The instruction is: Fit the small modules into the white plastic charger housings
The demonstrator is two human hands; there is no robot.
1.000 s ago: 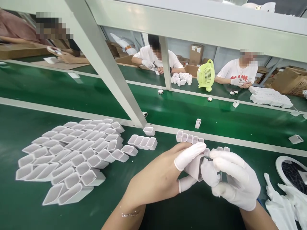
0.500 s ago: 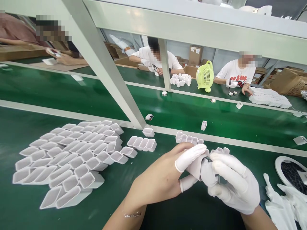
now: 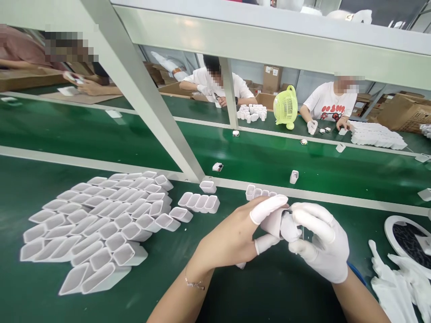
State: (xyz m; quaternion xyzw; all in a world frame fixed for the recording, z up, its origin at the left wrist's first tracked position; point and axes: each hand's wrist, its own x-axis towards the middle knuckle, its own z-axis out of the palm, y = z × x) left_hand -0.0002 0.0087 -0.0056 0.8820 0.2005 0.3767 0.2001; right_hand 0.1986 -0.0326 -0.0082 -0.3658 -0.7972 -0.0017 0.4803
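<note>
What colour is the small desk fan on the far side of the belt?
Pale yellow-green: the fan shows best in the head view, between the two seated people.

Left hand [image 3: 232, 237], bare with capped fingertips [image 3: 267, 209], pinches closed at centre. Right hand [image 3: 321, 246], gloved, meets it, fingers curled.

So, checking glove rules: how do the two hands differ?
The left hand is bare except white finger cots on two fingertips; the right hand wears a full white glove. The left wrist carries a thin bracelet; the right shows none. Both pinch one small white plastic shell.
</note>
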